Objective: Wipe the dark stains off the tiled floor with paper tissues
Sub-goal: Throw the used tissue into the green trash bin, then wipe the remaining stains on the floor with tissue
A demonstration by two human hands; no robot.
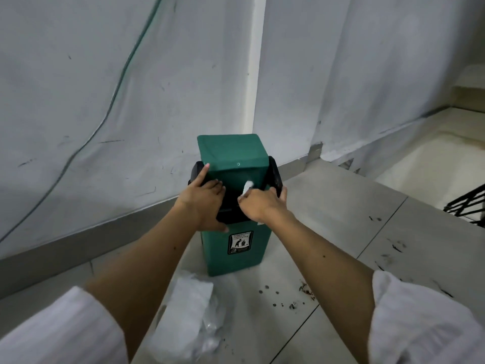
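Tissue (pixel 247 187) is pinched in the right hand (pixel 262 203) right at the green bin's (pixel 237 252) dark opening, flap (pixel 231 153) pushed back by the spread left hand (pixel 208 203), stains (pixel 291 298) left near-right on the floor (pixel 341 219).

A green bin (pixel 236 248) is set against scuffed grey-white walls (pixel 105 88). Pale tiles (pixel 341 206) are laid around it; black railing (pixel 467 203) is seen to its right.
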